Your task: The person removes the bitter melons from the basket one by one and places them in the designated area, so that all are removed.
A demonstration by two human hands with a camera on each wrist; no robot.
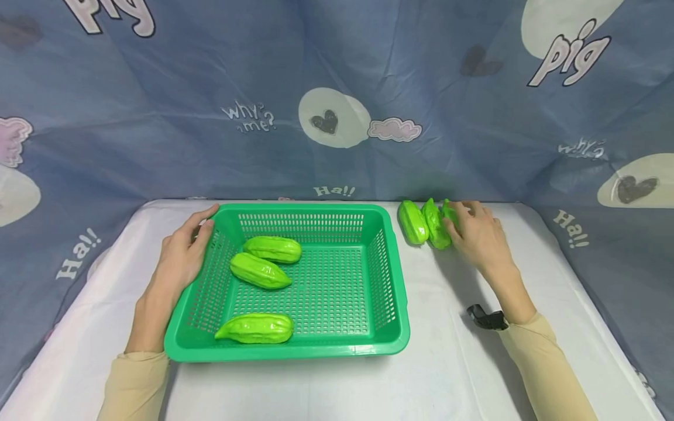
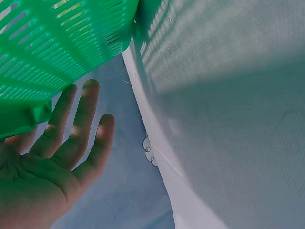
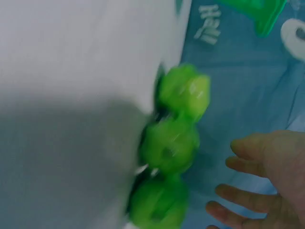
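Observation:
In the head view the left hand rests at the left rim of a green basket; in the left wrist view, that hand's outer fingers are spread and fairly straight beside the slotted wall. Inside lie three ridged green vegetables. Three more lie in a row right of the basket. Over the rightmost is the right hand. The right wrist view shows this hand with spread fingers, apart from the blurred row.
A white cloth covers the table. Blue printed fabric hangs behind its back edge and along both sides. A black band is on the right wrist.

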